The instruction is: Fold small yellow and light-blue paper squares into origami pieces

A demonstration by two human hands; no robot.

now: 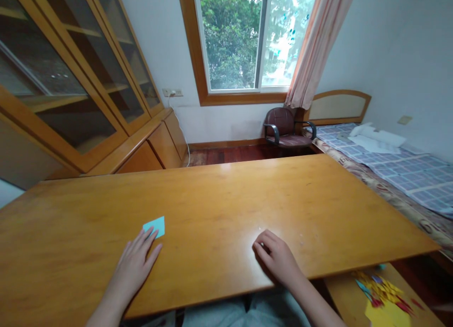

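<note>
A small light-blue piece of paper (160, 227) lies flat on the left part of the wooden table (212, 199). My left hand (138, 258) rests with its fingertips on the paper's near left part, fingers stretched out and the thumb apart. The fingers cover some of the paper. Farther right, my right hand (274, 254) lies on the table near its front edge with the fingers curled in. Whether anything small sits inside those curled fingers is hidden from me.
An open drawer or lower surface (339, 289) at the bottom right holds yellow, red and blue paper pieces (384, 289). Beyond the table stand a brown armchair (283, 124), a bed (389, 162) on the right and a glass-door cabinet (102, 81) on the left.
</note>
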